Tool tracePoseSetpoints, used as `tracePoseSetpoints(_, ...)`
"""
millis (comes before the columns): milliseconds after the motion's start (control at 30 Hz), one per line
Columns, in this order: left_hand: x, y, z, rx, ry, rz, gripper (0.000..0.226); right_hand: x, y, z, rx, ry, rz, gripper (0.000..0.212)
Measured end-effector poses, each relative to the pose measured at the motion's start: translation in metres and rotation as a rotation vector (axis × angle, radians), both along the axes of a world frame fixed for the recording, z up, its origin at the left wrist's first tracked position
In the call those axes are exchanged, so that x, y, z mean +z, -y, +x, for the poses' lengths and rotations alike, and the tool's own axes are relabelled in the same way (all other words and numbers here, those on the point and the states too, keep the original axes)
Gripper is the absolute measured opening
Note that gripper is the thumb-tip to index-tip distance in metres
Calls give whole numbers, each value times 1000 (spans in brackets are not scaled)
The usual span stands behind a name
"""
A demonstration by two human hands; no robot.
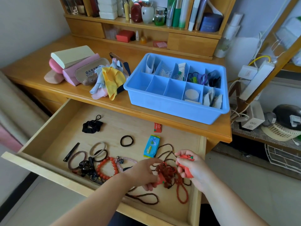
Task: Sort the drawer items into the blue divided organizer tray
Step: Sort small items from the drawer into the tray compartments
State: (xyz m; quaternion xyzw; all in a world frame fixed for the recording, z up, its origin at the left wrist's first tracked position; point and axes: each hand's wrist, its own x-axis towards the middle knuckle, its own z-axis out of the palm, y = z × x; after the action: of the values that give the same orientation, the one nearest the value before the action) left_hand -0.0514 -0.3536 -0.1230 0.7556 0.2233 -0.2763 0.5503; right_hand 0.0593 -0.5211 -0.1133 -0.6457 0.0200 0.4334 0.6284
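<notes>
Seven of the ten cells in the blue tray (175, 110) already hold something, by the look of it: papers, a pale tangle, tubes, coloured hair ties and a dark item along the back row, a white round pad and small packets at the right of the front row. Three front cells at the left look bare. The tray stands on the desk (68, 93), at its right end, just behind the open drawer (53, 128).

Much is left in the drawer. A black scrunchie (92, 126), a thin black tie (126, 140), a dark hair clip (71, 152), several brown and beige ties (97, 150), an orange bead bracelet (106, 168), a wipes packet (151, 146) and a small red packet (157, 127) lie loose on its floor. By this count the sorting seems a little past halfway.

Both hands work at the near right corner over a knot of bead strings (169, 174), dark brown and red-orange, tangled together with loops trailing toward the front edge. The left hand (143, 172) pinches the clump and a small red piece with curled fingers. The right hand (189, 167) has its grip closed round a red pouch (185, 158) with a green spot, which the brown string appears to run up to. The strands look likely to need teasing apart before they fit a cell.
</notes>
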Motion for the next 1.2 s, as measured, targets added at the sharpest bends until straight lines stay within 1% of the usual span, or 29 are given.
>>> tracePoseSetpoints(33, 3, -7, -3, 7, 0, 15, 62, -3, -3, -3, 6, -13, -21, 16)
tracePoseSetpoints(67, 6, -13, -6, 5, 8, 46, 61, -6, -6, -6, 6, -39, -39, 14)
tracePoseSetpoints(133, 15, -21, -10, 79, 80, 57, 38, -9, -10, -11, -4, -107, -41, 8)
tracePoseSetpoints(167, 20, -22, -12, 174, 141, 6, 25, -8, -13, -13, -13, -148, -27, 6)
tracePoseSetpoints(233, 28, -17, -11, 409, 254, -164, 7, -4, -19, -19, -11, -217, 33, 21)
tracePoseSetpoints(267, 32, -12, -8, 491, 300, -231, 4, 1, -22, -21, -8, -237, 80, 29)
tracePoseSetpoints(333, 37, -2, -2, 556, 376, -280, 6, 12, -30, -23, 0, -224, 165, 33)
tracePoseSetpoints(400, 42, 1, 6, 554, 457, -240, 8, 28, -36, -19, -16, -149, 219, 26)
tracePoseSetpoints(467, 49, -2, 13, 537, 541, -200, 6, 45, -37, -11, -13, -15, 206, 8)
tracePoseSetpoints(500, 53, -3, 17, 517, 578, -193, 3, 53, -36, -6, 16, 75, 169, 13)
tracePoseSetpoints(533, 57, -5, 21, 487, 614, -187, 6, 61, -34, -2, 65, 172, 116, 17)
tracePoseSetpoints(633, 69, -7, 35, 389, 676, -171, 20, 85, -30, 9, 213, 435, -36, 12)
tracePoseSetpoints(667, 75, -9, 41, 363, 702, -177, 23, 93, -29, 13, 210, 499, -72, 15)
tracePoseSetpoints(733, 88, -16, 55, 369, 791, -182, 25, 110, -25, 27, 132, 612, -91, 19)
tracePoseSetpoints(767, 96, -21, 63, 404, 849, -148, 24, 120, -21, 35, 78, 663, -83, 17)
tracePoseSetpoints(800, 104, -29, 71, 441, 914, -70, 21, 134, -18, 45, 20, 720, -76, 16)
tracePoseSetpoints(867, 118, -45, 90, 447, 1029, 204, 17, 158, -13, 70, -85, 898, -100, 15)
tracePoseSetpoints(933, 128, -58, 108, 389, 1052, 469, 16, 180, -15, 98, -113, 1114, -223, 15)
tracePoseSetpoints(967, 130, -63, 115, 357, 1031, 542, 13, 187, -20, 112, -90, 1203, -295, 16)
tracePoseSetpoints(1033, 129, -67, 127, 261, 983, 695, 10, 194, -35, 135, -9, 1305, -409, 22)
tracePoseSetpoints(1100, 123, -68, 131, 184, 980, 826, 8, 194, -50, 152, 123, 1342, -512, 23)
tracePoseSetpoints(1200, 120, -69, 130, 150, 1013, 891, 11, 187, -65, 164, 375, 1314, -667, 23)
